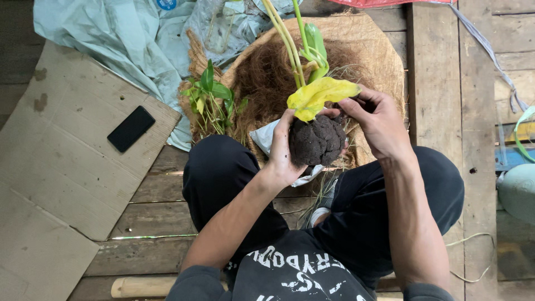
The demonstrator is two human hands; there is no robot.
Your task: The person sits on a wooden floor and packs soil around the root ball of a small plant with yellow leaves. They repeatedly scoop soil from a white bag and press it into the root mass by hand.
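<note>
Head view: soil ball point(316, 140) cupped by left hand point(283, 155), steadied by right hand point(378, 121); plant point(312, 67) kept upright.

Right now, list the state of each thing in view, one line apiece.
dark round soil ball: lifted, cupped between both hands
left hand: gripping the ball's left side
right hand: fingers at the ball's top
yellow leaf: drooping over the ball
green stems: upright
small green plant: lying on brown coconut fibre
black phone: screen dark, flat on cardboard
</note>
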